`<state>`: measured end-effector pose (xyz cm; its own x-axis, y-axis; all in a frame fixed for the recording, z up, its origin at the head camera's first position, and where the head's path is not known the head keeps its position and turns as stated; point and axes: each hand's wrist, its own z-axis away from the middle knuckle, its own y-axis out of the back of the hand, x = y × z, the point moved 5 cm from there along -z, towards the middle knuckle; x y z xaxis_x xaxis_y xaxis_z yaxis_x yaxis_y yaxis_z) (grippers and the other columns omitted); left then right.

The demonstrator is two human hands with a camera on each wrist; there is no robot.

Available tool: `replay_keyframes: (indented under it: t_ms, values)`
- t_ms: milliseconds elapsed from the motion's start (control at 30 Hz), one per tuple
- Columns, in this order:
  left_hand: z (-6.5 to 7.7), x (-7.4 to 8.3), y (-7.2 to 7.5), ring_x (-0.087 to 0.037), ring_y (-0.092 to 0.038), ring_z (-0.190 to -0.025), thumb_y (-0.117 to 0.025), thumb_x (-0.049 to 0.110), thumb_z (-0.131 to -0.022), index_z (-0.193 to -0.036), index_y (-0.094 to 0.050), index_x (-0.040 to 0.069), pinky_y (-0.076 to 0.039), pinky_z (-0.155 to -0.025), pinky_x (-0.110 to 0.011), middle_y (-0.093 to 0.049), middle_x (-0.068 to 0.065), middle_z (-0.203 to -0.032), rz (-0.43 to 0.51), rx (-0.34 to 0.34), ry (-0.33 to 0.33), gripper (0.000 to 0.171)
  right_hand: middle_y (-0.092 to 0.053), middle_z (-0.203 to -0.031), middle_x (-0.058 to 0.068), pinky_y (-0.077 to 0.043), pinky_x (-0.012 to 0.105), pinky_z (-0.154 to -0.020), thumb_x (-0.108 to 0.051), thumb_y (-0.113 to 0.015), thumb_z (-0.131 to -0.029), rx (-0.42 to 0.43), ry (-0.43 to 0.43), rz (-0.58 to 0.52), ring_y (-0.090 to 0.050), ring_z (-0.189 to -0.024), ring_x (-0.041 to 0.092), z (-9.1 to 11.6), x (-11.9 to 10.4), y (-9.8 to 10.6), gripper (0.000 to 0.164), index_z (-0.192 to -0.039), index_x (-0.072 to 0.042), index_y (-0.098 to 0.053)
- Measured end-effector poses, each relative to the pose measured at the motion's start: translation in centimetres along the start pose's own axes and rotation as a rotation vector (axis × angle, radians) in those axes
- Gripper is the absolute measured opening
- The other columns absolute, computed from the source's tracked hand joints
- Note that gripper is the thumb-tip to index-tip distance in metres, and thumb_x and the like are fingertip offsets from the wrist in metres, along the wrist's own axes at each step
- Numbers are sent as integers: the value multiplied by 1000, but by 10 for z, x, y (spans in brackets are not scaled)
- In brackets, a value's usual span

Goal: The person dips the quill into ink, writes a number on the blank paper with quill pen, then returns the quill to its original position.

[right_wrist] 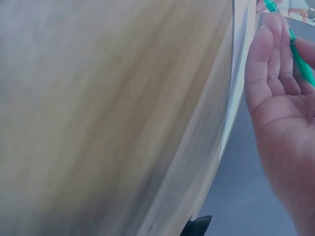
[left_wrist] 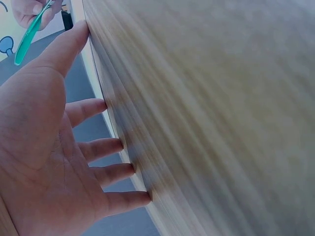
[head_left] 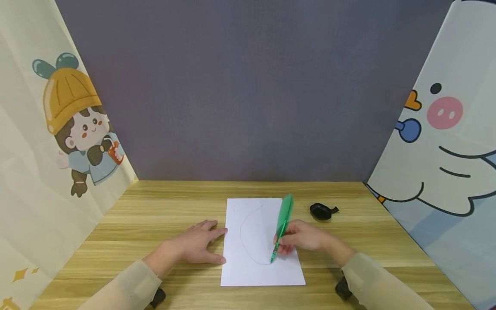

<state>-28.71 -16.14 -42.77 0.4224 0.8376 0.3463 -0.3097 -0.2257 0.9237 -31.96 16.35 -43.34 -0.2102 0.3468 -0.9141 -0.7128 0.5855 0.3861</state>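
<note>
A white sheet of paper (head_left: 252,275) lies on the wooden table, bearing one thin curved line like the left side of a circle. My right hand (head_left: 300,236) pinches a green feather-shaped pen (head_left: 285,213), its tip on the paper at the line's lower end. In the right wrist view the pen (right_wrist: 303,66) runs between thumb and fingers of the right hand (right_wrist: 283,108). Fingers spread, my left hand (head_left: 199,243) rests at the sheet's left edge, thumb and a fingertip touching it. The left wrist view shows the left hand's (left_wrist: 49,152) fingertips against the tabletop.
A small black object with a short tail (head_left: 321,211), perhaps a pen cap or stand, lies right of the paper. A grey panel (head_left: 248,94) rises behind the table (head_left: 174,193). Printed cartoon sheets (head_left: 31,172) flank both sides.
</note>
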Motion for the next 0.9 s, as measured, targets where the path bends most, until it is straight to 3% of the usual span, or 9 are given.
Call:
replay_keyframes:
  t_ms: [900]
  values:
    - [-1, 0, 0, -52, -28, -165, -76, 72, -93, -169, -45, 23, -26, -132, -72, -30, -23, -178, -2, -10, 4, 96, -79, -103, 24, -69, 32, -81, -7, -62, -108, 36, 3, -25, -77, -88, 19, 13, 12, 17, 24, -117, 13, -71]
